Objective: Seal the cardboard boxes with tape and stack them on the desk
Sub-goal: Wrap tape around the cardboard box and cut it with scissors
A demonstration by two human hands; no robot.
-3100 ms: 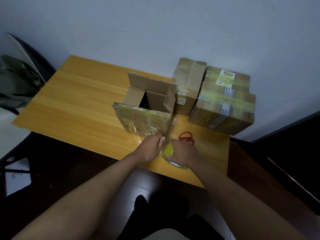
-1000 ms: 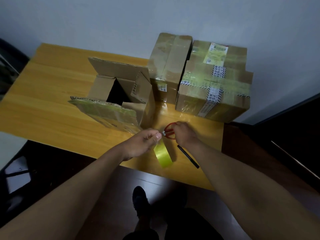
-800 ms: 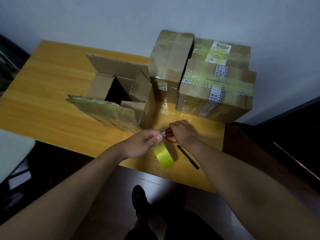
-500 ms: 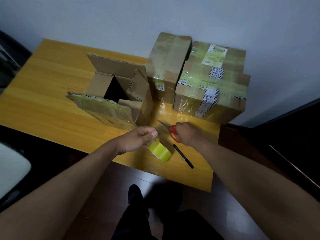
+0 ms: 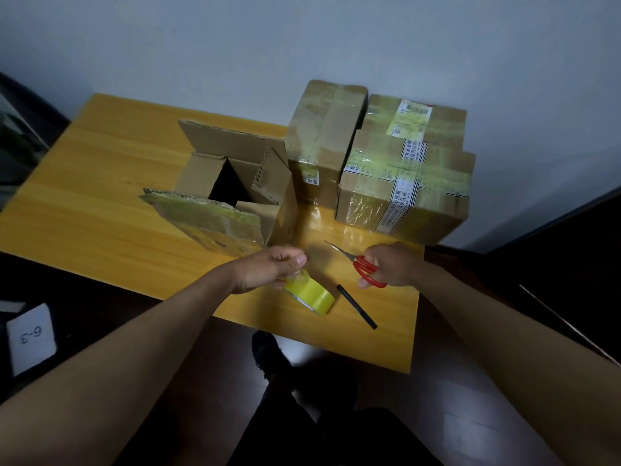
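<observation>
On the bench (image 5: 100, 203), furthest left, the open box (image 5: 232, 196) stands with its flaps up, just beyond my left hand (image 5: 268, 269). That grip is clamped on the yellow tape roll (image 5: 311, 292), which sits below my fingers and rests on the wood. A black pen (image 5: 357, 307) lies between my hands. My right hand (image 5: 391, 265) is closed round the red scissors (image 5: 364, 268), blades pointing back left. Behind it, two sealed boxes (image 5: 403, 183) stand against the wall.
</observation>
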